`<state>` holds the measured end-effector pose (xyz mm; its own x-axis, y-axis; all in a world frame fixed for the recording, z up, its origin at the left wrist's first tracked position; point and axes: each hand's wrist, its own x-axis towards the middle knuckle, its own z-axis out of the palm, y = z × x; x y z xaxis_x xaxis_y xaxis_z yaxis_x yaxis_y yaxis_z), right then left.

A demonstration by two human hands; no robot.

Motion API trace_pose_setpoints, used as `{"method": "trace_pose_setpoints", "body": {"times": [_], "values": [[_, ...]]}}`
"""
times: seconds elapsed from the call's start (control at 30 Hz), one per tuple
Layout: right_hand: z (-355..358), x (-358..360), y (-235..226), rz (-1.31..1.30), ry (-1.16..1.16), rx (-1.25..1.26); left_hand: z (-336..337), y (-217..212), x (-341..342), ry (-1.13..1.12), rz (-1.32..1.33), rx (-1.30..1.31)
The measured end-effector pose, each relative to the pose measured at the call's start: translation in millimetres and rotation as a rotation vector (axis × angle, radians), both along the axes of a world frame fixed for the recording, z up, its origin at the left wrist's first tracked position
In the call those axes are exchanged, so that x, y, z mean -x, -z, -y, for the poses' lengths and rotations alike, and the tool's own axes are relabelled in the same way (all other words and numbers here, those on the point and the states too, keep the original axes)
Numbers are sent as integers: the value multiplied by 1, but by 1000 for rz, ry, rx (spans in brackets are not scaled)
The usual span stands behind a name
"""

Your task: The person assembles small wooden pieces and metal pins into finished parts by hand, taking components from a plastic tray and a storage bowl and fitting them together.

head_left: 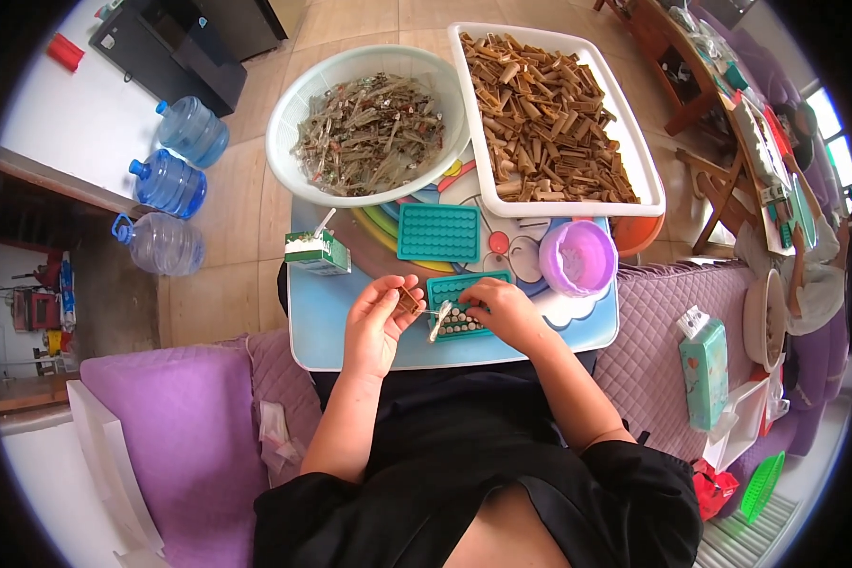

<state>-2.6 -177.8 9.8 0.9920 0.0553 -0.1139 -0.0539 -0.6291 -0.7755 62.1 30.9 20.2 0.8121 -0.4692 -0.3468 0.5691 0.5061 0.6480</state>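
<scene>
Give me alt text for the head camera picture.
A seated person's left hand pinches a small brown piece while the right hand rests over a teal mould tray on a small blue table. Behind stand a white basin and a white tray of brown pieces.

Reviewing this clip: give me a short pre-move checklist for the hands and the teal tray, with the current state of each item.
1. Left hand grips a small brown piece: ok.
2. Right hand rests at the teal tray: ok.
3. Tray lies flat on the lap table: ok.
4. Tray slots all filled: cannot tell, hand covers part.
5. White bin of brown pieces stocked: ok.
6. What the right fingers pinch: cannot tell.
</scene>
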Motion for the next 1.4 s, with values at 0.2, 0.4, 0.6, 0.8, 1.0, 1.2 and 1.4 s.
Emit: {"method": "trace_pose_setpoints", "body": {"times": [0.2,0.4,0.6,0.8,1.0,1.2,1.4], "values": [[-5,-3,2,80,21,68,0,5,2,11,-17,-3],[-8,-5,3,106,-98,149,1,3,1,1,-7,-2],[-10,-7,11,112,-101,189,-2,6,1,6,-8,2],[-9,-10,11,137,-149,228,3,-2,4,7,-16,-26],[-13,-13,-13,91,-1,30,4,6,5,37,9,-40],[-32,-11,-44,305,234,-315,16,2,12,153,-12,-21],[-24,-11,-40,436,64,-97,26,3,18,155,52,-165]]}}
